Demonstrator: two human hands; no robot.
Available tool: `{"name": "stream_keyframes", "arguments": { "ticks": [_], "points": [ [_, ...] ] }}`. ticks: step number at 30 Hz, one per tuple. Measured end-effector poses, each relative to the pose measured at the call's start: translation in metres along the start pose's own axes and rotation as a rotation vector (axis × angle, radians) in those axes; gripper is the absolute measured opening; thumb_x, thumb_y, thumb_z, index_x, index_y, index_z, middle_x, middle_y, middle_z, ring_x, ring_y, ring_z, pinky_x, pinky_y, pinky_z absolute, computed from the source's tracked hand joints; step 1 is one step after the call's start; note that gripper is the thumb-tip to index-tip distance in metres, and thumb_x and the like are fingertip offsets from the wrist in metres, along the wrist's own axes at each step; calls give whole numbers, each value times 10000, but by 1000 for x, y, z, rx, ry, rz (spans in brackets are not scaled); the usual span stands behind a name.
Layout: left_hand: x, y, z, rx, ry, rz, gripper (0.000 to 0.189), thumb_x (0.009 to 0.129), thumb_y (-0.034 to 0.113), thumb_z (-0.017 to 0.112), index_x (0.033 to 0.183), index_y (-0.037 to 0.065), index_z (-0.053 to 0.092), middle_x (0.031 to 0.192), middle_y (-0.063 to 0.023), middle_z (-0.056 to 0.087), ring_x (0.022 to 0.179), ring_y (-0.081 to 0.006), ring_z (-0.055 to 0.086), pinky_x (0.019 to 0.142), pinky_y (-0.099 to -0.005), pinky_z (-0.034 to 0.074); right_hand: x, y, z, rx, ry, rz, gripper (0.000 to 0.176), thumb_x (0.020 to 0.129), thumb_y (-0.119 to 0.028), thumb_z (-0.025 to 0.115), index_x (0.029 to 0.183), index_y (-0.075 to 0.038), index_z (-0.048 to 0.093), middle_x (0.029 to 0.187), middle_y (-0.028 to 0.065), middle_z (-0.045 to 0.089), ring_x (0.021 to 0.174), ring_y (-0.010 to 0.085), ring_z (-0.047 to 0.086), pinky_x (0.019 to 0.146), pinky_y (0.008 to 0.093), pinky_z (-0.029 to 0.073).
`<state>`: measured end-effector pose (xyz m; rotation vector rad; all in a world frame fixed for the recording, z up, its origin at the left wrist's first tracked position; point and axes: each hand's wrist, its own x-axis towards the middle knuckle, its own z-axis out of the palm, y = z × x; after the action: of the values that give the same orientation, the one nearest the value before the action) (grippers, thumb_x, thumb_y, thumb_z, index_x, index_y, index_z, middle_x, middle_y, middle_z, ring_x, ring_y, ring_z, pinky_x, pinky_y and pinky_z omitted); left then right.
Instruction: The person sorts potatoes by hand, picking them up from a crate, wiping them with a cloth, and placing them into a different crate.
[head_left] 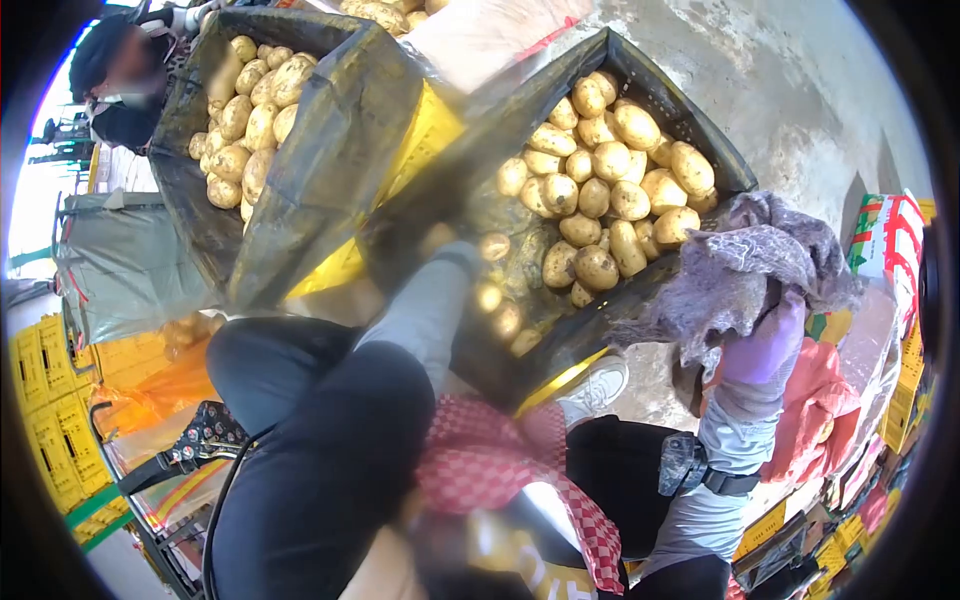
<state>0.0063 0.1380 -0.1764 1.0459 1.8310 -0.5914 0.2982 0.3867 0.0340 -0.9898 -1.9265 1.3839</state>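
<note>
Clutching gray cloth (745, 265), the right hand (768, 345) extends forward — left hand (455, 250) too blurred to tell its grip.

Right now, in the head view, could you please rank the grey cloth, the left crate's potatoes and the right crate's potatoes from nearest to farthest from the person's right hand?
1. Grey cloth: in the right hand.
2. Right crate's potatoes: ahead, left of that hand.
3. Left crate's potatoes: much farther left.
</note>
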Motion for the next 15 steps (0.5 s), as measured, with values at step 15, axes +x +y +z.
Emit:
{"name": "stream_keyframes", "arguments": {
  "ticks": [15],
  "points": [
    [-96,-4,-58,-1192,104,665,410,877,291,665,1162,-1,621,1211,-166,616,1047,-329,642,894,-404,524,-14,-46,42,165,26,-202,448,999,-208,300,1233,53,580,1245,173,615,1179,283,563,1055,378,393]
  ]
}}
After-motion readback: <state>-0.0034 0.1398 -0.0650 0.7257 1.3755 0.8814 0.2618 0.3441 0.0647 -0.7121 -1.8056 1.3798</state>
